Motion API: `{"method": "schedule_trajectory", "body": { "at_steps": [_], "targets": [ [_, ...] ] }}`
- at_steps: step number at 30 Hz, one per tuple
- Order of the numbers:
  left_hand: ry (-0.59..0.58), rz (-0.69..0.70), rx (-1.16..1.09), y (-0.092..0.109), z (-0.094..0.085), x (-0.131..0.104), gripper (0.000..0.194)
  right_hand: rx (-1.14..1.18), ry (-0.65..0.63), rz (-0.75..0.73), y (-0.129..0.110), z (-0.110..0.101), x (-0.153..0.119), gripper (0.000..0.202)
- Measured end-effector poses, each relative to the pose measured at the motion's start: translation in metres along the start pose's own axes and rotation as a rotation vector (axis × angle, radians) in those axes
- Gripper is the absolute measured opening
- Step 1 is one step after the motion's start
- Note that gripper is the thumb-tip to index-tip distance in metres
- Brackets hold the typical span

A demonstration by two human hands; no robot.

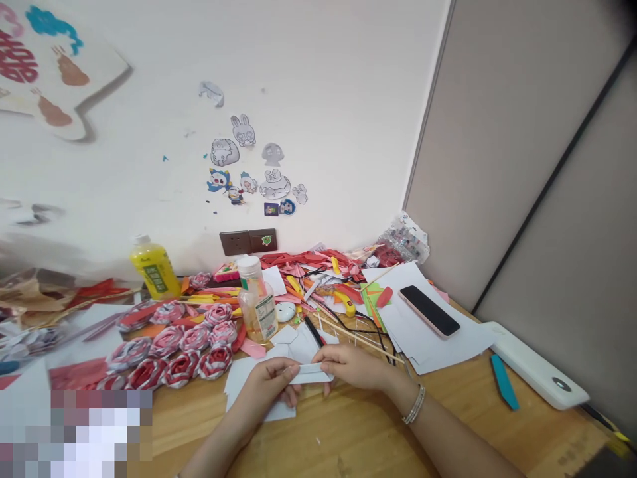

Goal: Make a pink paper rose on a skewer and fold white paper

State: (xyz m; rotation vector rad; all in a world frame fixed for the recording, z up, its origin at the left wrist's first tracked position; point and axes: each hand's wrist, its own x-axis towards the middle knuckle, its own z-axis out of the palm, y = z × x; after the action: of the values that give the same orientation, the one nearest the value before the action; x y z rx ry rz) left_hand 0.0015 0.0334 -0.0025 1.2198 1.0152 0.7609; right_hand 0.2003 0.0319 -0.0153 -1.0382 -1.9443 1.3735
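Between my two hands is a small folded strip of white paper (312, 374), held just over the table's front part. My left hand (271, 382) pinches its left end with thumb and fingers. At the other end, the thumb and fingers of my right hand (351, 366) close on the paper; a beaded bracelet circles that wrist. Loose white paper sheets (243, 373) lie under and behind my left hand. Just beyond the hands, a black pen (313, 330) rests on more cut white paper pieces (293, 344).
Paper roses (182, 368) in rows lie at left. A clear bottle (257, 309) and a yellow bottle (155, 269) stand behind. Scraps, sticks and a yellow glue gun (346, 302) clutter the back. At right are a phone (428, 311) on sheets, a teal cutter (504, 382) and a white device (537, 365).
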Motion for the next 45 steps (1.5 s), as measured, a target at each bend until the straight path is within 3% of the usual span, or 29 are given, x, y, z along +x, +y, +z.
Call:
{"method": "schedule_trajectory", "body": {
  "at_steps": [7, 12, 16, 24, 29, 35, 41, 45],
  "targets": [
    [0.014, 0.000, -0.046, -0.004, -0.001, 0.003, 0.039, 0.092, 0.013, 0.004, -0.001, 0.000, 0.001, 0.028],
    [0.015, -0.002, -0.068, -0.009, 0.000, 0.008, 0.043, 0.035, 0.153, 0.036, 0.003, 0.007, 0.007, 0.025],
    [0.012, 0.007, -0.096, -0.008, 0.000, 0.007, 0.046, 0.131, 0.212, 0.000, 0.008, 0.013, 0.011, 0.029],
    [0.067, 0.042, -0.204, -0.002, 0.002, -0.004, 0.021, 0.171, 0.179, -0.080, 0.006, 0.019, 0.011, 0.022],
    [0.078, 0.032, -0.184, -0.009, -0.001, 0.006, 0.031, -0.003, 0.222, -0.135, -0.002, 0.021, 0.008, 0.018],
    [0.117, 0.113, -0.057, -0.012, 0.004, 0.008, 0.044, 0.059, 0.230, -0.057, -0.001, 0.018, 0.007, 0.024],
    [0.116, 0.135, 0.051, -0.004, 0.010, 0.000, 0.026, 0.037, 0.242, -0.058, 0.003, 0.015, 0.009, 0.018],
    [0.120, 0.139, 0.059, 0.000, 0.012, -0.004, 0.022, 0.024, 0.158, 0.052, 0.003, 0.010, 0.006, 0.019]
  ]
}}
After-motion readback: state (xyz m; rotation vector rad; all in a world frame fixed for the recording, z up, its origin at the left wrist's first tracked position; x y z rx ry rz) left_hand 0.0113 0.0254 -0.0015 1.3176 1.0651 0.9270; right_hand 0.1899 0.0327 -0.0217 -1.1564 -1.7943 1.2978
